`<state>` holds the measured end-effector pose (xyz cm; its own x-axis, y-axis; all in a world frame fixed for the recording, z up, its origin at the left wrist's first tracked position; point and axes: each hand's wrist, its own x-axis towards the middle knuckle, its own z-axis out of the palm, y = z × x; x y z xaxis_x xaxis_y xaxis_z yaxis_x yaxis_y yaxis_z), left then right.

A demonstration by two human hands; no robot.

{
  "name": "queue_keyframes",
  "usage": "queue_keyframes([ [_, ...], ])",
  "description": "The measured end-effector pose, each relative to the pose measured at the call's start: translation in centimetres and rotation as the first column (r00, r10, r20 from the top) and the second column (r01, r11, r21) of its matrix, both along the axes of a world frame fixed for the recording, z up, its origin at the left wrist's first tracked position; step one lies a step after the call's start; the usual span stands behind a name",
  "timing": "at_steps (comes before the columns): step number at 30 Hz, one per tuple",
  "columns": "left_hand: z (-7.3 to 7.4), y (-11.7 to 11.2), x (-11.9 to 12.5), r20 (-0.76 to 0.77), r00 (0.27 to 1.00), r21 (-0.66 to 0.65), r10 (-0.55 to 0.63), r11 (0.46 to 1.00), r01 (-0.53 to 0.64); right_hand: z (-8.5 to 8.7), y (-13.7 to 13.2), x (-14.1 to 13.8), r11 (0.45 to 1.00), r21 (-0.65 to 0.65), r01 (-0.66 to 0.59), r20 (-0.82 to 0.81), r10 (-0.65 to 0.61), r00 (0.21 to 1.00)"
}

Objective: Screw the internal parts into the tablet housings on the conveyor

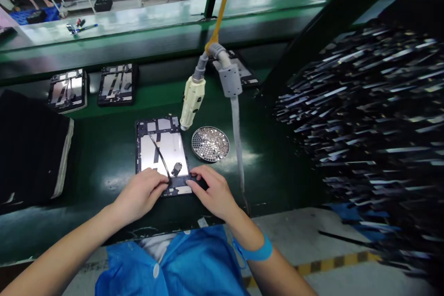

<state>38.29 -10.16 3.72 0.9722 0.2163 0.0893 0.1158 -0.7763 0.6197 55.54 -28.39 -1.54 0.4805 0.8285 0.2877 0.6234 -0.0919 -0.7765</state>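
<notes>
An opened tablet (166, 145) lies flat on the green bench, its bright metal inside facing up. A thin black ribbon cable (158, 151) runs slantwise across it. Near its lower right sits a small black part (176, 169), apparently loose. My left hand (142, 194) has its fingertips pinched together at the cable's lower end, by the tablet's lower edge. On the other side, my right hand (215, 192) holds the lower right edge of the tablet between thumb and bent forefinger. What lies under the left fingertips is partly hidden.
A perforated dish of small screws (210, 143) sits right of the tablet. Above it hangs a cream electric screwdriver (193, 101). Two more opened tablets (68, 89) lie behind at left. A dark stack (33, 148) stands left; dense racked dark pieces (364, 125) rise at right.
</notes>
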Motion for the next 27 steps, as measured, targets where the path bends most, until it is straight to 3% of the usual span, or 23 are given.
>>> queue_keyframes([
  [4,-1.3,-0.2,-2.5,0.107,0.984,0.232,-0.141,0.966,0.113,0.0,0.1,-0.1,1.000,0.005,0.006,0.009,-0.006,1.000],
  [9,-2.2,-0.3,-3.3,0.225,0.953,0.338,-0.205,0.933,0.120,-0.1,0.0,0.0,1.000,0.020,0.009,0.005,-0.009,1.000],
  [12,-2.4,-0.4,-3.2,0.219,0.946,0.384,-0.238,0.913,0.140,-0.2,0.0,-0.1,1.000,0.009,0.010,0.000,-0.010,1.000],
  [18,-2.9,-1.4,-3.2,0.216,0.963,0.413,-0.160,0.909,0.058,0.0,0.0,-0.3,1.000,0.020,0.021,-0.007,-0.021,1.000],
  [22,-3.1,-1.6,-3.1,0.205,0.976,0.380,-0.072,0.925,-0.011,1.3,-1.1,1.5,0.999,0.016,-0.033,-0.108,0.034,0.994],
  [25,-3.1,-1.5,-2.6,0.152,0.987,0.358,-0.058,0.934,0.000,3.0,-0.8,4.3,0.974,0.106,0.201,-0.171,-0.181,0.969],
  [27,-3.3,-1.5,-2.4,0.148,0.988,0.371,-0.041,0.929,-0.017,4.3,1.2,6.5,0.886,0.226,0.405,-0.209,-0.362,0.909],
])
